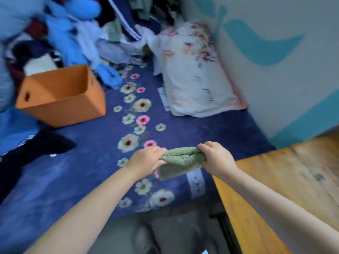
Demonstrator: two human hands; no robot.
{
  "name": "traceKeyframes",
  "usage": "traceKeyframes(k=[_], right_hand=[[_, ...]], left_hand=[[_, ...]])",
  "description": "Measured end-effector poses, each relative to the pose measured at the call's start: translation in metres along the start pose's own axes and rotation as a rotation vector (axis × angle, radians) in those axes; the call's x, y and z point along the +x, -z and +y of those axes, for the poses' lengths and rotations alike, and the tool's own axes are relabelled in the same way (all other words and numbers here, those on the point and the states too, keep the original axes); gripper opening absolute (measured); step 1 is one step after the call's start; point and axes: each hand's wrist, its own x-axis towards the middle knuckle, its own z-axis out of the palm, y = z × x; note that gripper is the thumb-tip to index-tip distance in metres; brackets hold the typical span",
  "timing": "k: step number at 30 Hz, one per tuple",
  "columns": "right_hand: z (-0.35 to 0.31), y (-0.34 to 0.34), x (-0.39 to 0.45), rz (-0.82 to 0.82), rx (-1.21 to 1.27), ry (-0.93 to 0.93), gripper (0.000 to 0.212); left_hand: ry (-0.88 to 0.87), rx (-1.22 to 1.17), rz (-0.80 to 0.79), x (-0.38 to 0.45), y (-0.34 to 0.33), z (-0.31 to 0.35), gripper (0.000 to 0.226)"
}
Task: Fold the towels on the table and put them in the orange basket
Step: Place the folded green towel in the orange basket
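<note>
green towel held at both ends, basket off to the left

a small green towel (180,158) is held up in the air between two hands. one end is gripped by the left hand (146,159) and the other end by the right hand (216,156). the fingers of both hands are curled tight on the cloth, so nothing is loose. the towel's long side runs left to right, from one hand to the other. it looks folded over already, with a flap hanging down under it.

the orange basket (60,109) is up and to the left of the towel, well apart from it. its open top is turned toward the hands, and no towel can be seen inside from here. the left hand is the nearer one to it. so the towel will likely need to be carried away from the body and to the left before it is dropped in.

the towel is held over a bed with a dark blue flowered blanket (102,149), not over the wooden surface (286,180), which sits on the right, just beside the right arm. a white flowered pillow (194,79) lies by the wall. a big pile of clothes (77,30) is heaped behind the basket. the picture is a bit blurry at the edges.
</note>
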Motion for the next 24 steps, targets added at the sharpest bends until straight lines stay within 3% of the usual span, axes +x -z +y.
traceKeyframes(k=[3,12,24], right_hand=[[-0.062,-0.009,0.028,-0.078,-0.006,0.116,0.038],[-0.267,-0.051,0.103,-0.217,-0.034,0.293,0.035],[-0.413,-0.084,0.209,-0.237,-0.016,0.367,0.023]], left_hand=[[0.212,-0.001,-0.029,-0.045,0.005,-0.052,0.042],[0.459,-0.002,0.006,-0.167,0.038,-0.211,0.033],[0.677,-0.196,0.052,-0.203,0.089,-0.363,0.027]])
